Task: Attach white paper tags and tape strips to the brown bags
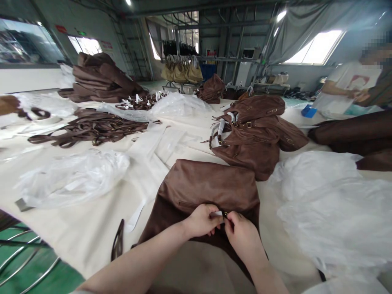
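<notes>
A brown leather bag lies in front of me on the white-covered table, a zip slit across its face. Over its middle, my left hand pinches a small white tag. Close beside it, my right hand has thumb and forefinger pressed together at a small brass-coloured metal piece, right by the tag. Exactly how that piece is joined to the bag is hidden by the fingers.
Finished-looking brown bags are heaped behind mine. Brown straps lie at left. Clear plastic bags spread left, and more plastic covers the right. A person stands at the far right. Tan bags hang at the back.
</notes>
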A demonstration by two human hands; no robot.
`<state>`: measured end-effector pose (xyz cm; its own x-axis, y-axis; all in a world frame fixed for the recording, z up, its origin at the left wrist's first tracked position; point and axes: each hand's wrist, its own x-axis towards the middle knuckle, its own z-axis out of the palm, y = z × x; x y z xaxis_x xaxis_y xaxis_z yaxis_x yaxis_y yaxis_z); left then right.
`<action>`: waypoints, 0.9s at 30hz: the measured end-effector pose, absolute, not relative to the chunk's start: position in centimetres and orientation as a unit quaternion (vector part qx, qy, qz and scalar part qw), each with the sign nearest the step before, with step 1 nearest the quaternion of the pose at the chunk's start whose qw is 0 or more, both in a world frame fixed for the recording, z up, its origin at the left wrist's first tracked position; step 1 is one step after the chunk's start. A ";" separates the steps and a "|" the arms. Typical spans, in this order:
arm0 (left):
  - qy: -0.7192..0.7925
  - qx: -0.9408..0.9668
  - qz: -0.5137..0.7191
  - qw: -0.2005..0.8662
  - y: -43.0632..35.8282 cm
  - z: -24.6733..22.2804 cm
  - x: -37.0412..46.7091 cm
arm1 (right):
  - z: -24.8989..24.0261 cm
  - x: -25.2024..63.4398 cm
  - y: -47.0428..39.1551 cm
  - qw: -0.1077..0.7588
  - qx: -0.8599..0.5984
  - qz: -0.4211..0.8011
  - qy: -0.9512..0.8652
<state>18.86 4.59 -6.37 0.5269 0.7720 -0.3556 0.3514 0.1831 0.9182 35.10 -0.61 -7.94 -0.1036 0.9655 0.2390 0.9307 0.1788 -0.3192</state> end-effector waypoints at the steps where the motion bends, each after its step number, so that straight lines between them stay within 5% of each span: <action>1: 0.459 0.605 0.176 0.626 4.5 -6.4 18.9 | -8.0 35.1 -0.5 0.208 -0.638 0.053 -0.739; 5: 0.471 0.608 0.197 0.608 3.8 -5.9 18.9 | -8.2 35.1 -0.5 0.248 -0.639 0.109 -0.720; 12: 0.507 0.789 0.245 0.247 3.1 -5.4 18.8 | -7.1 34.7 -0.5 0.272 -0.678 0.302 -0.613; 27: 0.479 0.812 0.218 0.253 3.1 -5.7 20.1 | -6.4 34.8 -0.6 0.284 -0.658 0.359 -0.598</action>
